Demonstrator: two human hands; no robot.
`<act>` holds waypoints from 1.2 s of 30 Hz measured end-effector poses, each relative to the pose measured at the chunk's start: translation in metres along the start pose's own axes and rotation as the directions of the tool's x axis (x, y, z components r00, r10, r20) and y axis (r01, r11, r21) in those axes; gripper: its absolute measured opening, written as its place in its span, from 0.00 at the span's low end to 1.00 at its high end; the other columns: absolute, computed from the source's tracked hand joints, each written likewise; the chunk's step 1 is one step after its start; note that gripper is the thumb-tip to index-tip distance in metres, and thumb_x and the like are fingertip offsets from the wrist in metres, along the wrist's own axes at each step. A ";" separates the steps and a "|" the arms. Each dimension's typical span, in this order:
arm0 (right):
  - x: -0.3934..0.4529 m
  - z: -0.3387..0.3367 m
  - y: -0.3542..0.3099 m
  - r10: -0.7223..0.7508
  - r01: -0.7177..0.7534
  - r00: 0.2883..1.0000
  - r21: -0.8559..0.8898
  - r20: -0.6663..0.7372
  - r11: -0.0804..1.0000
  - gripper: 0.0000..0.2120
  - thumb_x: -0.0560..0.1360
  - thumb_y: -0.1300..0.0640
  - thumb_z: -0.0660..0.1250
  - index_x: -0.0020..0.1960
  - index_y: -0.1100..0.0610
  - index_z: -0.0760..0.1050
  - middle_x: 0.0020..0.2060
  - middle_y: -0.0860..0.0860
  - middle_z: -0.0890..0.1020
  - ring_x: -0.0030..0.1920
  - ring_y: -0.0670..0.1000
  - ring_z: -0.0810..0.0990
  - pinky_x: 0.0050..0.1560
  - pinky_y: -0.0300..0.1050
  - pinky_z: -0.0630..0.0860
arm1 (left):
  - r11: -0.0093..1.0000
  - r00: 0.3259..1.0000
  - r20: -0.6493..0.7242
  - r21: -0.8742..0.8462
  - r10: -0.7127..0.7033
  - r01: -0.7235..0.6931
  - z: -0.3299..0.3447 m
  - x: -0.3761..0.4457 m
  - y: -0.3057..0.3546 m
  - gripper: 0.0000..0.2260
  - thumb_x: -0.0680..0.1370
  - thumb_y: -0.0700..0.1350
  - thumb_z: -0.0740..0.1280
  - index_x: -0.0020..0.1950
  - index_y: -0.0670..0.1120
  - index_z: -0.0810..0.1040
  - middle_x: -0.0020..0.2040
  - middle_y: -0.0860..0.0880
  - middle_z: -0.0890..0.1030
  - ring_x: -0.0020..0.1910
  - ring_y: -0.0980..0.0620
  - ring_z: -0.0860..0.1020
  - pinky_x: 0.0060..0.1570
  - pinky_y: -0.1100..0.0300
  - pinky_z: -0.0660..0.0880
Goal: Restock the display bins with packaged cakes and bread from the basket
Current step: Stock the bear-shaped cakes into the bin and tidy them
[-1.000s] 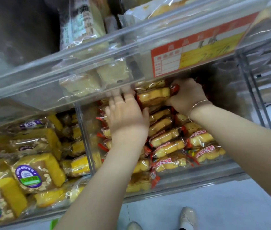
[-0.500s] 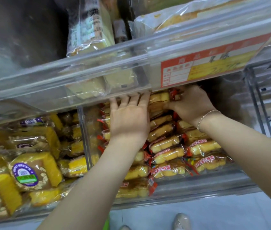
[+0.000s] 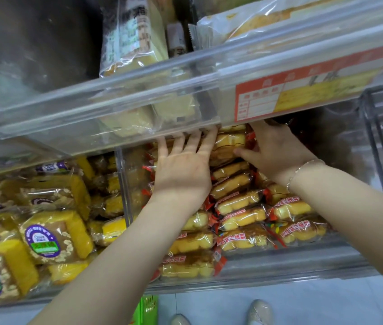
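Packaged yellow cakes in clear wrappers with red ends [image 3: 239,202] are stacked high in the clear plastic display bin [image 3: 279,266], at two o'clock from the purple-labelled cakes [image 3: 52,238]. The left hand [image 3: 183,170] is laid flat, fingers spread, on the pile; the right hand [image 3: 277,151] is curled round the topmost cake [image 3: 229,146], being tucked in at twelve o'clock. Filling seems nearly done; the green plastic basket [image 3: 147,309] at six o'clock is barely visible, its contents unknown.
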State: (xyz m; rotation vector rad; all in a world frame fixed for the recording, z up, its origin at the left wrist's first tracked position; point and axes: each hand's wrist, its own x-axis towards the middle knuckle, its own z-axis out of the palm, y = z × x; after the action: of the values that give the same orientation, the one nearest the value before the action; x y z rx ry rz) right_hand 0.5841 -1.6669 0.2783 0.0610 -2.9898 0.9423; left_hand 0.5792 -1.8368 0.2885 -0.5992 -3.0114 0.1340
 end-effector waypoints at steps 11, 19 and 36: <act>0.010 0.002 0.012 -0.047 0.049 0.996 0.024 -0.073 0.999 0.28 0.72 0.50 0.70 0.69 0.52 0.64 0.54 0.55 0.78 0.54 0.55 0.77 0.53 0.44 0.72 | 0.997 0.995 -0.073 -0.043 -0.070 0.067 0.000 0.006 0.007 0.20 0.82 0.49 0.56 0.75 0.57 0.63 0.70 0.51 0.72 0.71 0.40 0.64 0.66 0.45 0.35; -0.009 -0.012 -0.014 0.120 -0.120 0.993 0.028 -0.021 0.992 0.32 0.71 0.51 0.70 0.71 0.46 0.60 0.71 0.51 0.63 0.68 0.56 0.66 0.64 0.46 0.66 | 0.954 0.992 0.067 -0.273 -0.111 0.125 -0.013 -0.009 0.006 0.22 0.83 0.51 0.51 0.77 0.55 0.55 0.78 0.48 0.58 0.77 0.45 0.52 0.73 0.46 0.38; -0.203 0.231 -0.314 -0.286 -0.022 0.742 0.449 0.606 0.893 0.15 0.78 0.48 0.58 0.36 0.51 0.73 0.28 0.48 0.75 0.34 0.50 0.74 0.39 0.46 0.73 | -0.090 0.226 0.408 -0.625 -0.884 0.775 0.109 -0.451 -0.246 0.10 0.73 0.49 0.57 0.37 0.50 0.76 0.22 0.52 0.73 0.25 0.53 0.74 0.31 0.56 0.69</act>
State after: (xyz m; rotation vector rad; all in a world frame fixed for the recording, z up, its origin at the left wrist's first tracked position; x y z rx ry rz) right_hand 0.8002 -2.0492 0.2652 0.7710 -3.1837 1.8916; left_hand 0.8928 -2.2444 0.1823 1.4058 -2.4333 -1.2278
